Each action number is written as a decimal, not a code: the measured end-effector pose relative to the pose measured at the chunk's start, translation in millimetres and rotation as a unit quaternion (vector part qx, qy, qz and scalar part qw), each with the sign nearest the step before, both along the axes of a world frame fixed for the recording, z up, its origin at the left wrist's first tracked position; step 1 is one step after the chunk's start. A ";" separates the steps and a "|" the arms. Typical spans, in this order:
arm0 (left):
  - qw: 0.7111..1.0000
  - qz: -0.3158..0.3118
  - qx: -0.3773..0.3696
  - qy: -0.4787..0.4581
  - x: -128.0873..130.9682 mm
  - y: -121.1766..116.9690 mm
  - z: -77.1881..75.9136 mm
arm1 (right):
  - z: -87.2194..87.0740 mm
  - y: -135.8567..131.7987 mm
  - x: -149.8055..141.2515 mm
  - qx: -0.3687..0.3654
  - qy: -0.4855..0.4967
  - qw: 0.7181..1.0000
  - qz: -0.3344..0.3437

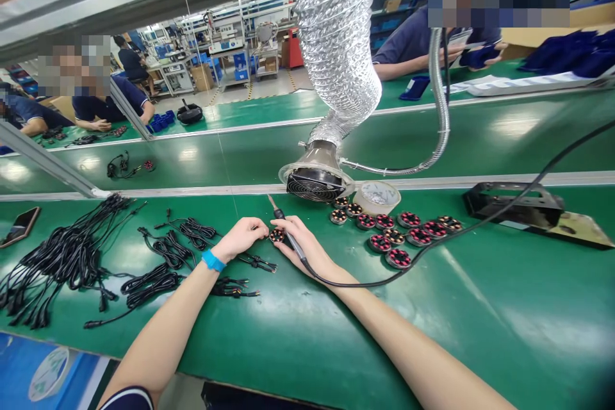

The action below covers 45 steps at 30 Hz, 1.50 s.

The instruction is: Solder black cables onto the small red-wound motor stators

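Observation:
My right hand (307,248) is closed around a soldering iron (296,247), its tip pointing up and away. A small round motor stator (276,235) with dark coils also sits at those fingers. My left hand (243,237), with a blue wristband, is pinched close against the stator's left side; whatever lies between its fingertips is too small to make out. Bundled black cables (175,250) lie left of my hands, some with bare wire ends (235,288) under my left wrist. To the right, several similar stators (398,259) with red or copper-coloured coils rest on the green bench.
A fume extractor (314,182) on a foil duct hangs just beyond my hands. Beside it stands a round tub (377,197). The iron's cord crosses rightward past a black metal stand (516,205). A cable heap (72,262) and phone (20,227) lie left. Co-workers sit opposite.

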<state>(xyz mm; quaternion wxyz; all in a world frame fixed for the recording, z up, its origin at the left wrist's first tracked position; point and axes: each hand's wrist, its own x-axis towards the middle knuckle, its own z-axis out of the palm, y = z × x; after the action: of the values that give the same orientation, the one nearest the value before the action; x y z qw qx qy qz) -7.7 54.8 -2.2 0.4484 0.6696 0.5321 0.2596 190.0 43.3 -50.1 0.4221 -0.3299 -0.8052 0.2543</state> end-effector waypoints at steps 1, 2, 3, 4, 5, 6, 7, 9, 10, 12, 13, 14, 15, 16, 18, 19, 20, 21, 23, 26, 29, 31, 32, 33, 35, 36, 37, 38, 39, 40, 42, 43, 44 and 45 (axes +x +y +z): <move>0.999 0.017 -0.015 -0.030 2.9 -0.6 0.0 | -0.2 0.3 0.0 -0.001 0.000 1.000 0.000; 0.997 0.037 -0.035 -0.056 5.0 -1.5 0.6 | -0.1 0.5 0.1 -0.002 -0.001 1.000 0.001; 0.994 0.058 -0.055 -0.077 6.1 -2.5 1.8 | 0.1 0.6 0.1 -0.003 -0.001 1.000 0.002; 0.990 0.077 -0.070 -0.093 5.9 -3.5 3.6 | 0.6 0.5 0.0 -0.003 -0.001 1.000 0.002; 0.988 0.092 -0.075 -0.101 4.5 -4.4 5.7 | 1.1 0.4 0.0 -0.003 -0.001 1.000 0.002; 0.988 0.098 -0.068 -0.100 2.2 -5.0 7.9 | 1.6 0.1 0.0 -0.003 -0.002 1.000 0.002; 0.990 0.093 -0.053 -0.089 -0.6 -5.4 9.8 | 2.0 -0.1 -0.1 -0.004 -0.001 1.000 0.001; 0.997 0.062 -0.024 -0.046 -5.7 -5.9 12.0 | 2.7 -0.7 -0.2 -0.003 0.000 1.000 -0.001; 0.999 0.044 -0.018 -0.022 -7.3 -5.9 11.9 | 3.0 -1.0 -0.2 -0.003 0.000 1.000 -0.001; 1.000 0.017 -0.016 0.010 -8.2 -6.0 9.6 | 3.7 -1.4 -0.2 -0.001 0.000 1.000 -0.001; 1.000 0.011 -0.015 0.014 -7.7 -5.8 7.6 | 4.0 -1.5 -0.1 0.000 0.000 1.000 0.000; 1.000 0.007 -0.011 0.011 -7.0 -5.5 5.4 | 4.3 -1.6 0.1 0.000 0.000 1.000 0.001; 1.000 0.004 -0.007 0.003 -6.2 -5.1 3.2 | 4.5 -1.5 0.2 0.001 -0.001 1.000 0.002; 1.000 0.002 -0.003 -0.004 -5.7 -4.5 1.1 | 4.6 -1.4 0.4 0.002 -0.001 1.000 0.003; 1.000 -0.008 0.003 -0.007 -5.7 -3.2 -1.6 | 4.3 -1.0 0.6 0.004 -0.001 1.000 0.005; 1.000 -0.018 0.007 -0.003 -6.1 -2.7 -2.1 | 3.8 -0.8 0.5 0.005 -0.001 1.000 0.005; 1.000 -0.027 0.010 0.001 -6.6 -2.3 -2.1 | 3.3 -0.5 0.5 0.006 0.000 1.000 0.006; 0.999 -0.033 0.012 0.004 -7.3 -2.2 -1.6 | 2.7 -0.2 0.4 0.007 0.002 1.000 0.005; 1.000 -0.027 0.011 0.002 -8.3 -2.4 0.5 | 1.7 0.0 0.2 0.007 0.003 1.000 0.003; 1.000 0.004 -0.004 0.001 -8.7 -3.9 3.6 | 0.9 0.0 0.3 0.005 0.001 1.000 0.000; 1.000 -0.003 -0.021 0.006 -8.0 -5.3 3.8 | 0.1 -0.1 0.3 0.007 0.006 1.000 -0.001; 1.000 -0.015 -0.011 0.007 -7.1 -5.8 2.0 | -0.7 0.0 -0.1 0.008 0.010 1.000 0.000; 1.000 -0.018 -0.002 0.008 -6.6 -5.8 0.8 | -1.0 0.0 -0.3 0.008 0.010 1.000 -0.001; 1.000 -0.020 0.007 0.007 -6.0 -5.8 -0.4 | -1.3 0.0 -0.6 0.007 0.010 1.000 -0.002; 0.999 -0.027 0.018 0.005 -4.9 -5.6 -2.4 | -1.7 0.0 -0.8 0.008 0.009 1.000 -0.004; 0.999 -0.034 0.020 0.001 -4.6 -5.5 -2.8 | -1.7 -0.1 -0.8 0.008 0.008 1.000 -0.003; 0.999 -0.042 0.021 -0.003 -4.5 -5.4 -2.5 | -1.6 -0.1 -0.8 0.008 0.008 1.000 -0.001; 0.998 -0.051 0.019 -0.009 -4.7 -5.4 -1.4 | -1.5 -0.1 -0.6 0.008 0.007 1.000 0.001; 0.998 -0.056 0.014 -0.015 -5.5 -5.4 0.8 | -1.2 -0.2 -0.5 0.006 0.005 1.000 0.003; 0.998 -0.055 0.006 -0.024 -6.8 -5.6 4.2 | -0.8 -0.3 -0.3 0.005 0.004 1.000 0.004; 0.998 -0.036 -0.008 -0.044 -10.8 -6.7 14.1 | 0.2 -0.5 0.0 0.003 0.005 1.000 0.005; 0.998 -0.025 -0.011 -0.050 -13.2 -7.8 20.2 | 0.8 -0.7 0.1 0.003 0.007 1.000 0.005; 0.999 -0.020 -0.009 -0.048 -15.6 -9.4 26.4 | 1.4 -0.9 0.3 0.004 0.009 1.000 0.005; 0.999 -0.025 -0.001 -0.035 -17.6 -11.4 32.2 | 1.9 -1.1 0.5 0.004 0.010 1.000 0.006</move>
<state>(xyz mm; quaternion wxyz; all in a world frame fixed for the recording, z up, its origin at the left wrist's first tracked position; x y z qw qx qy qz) -25.3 43.4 30.0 0.4740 0.6726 0.4996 0.2709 190.6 42.2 -48.1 0.4298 -0.3212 -0.8038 0.2568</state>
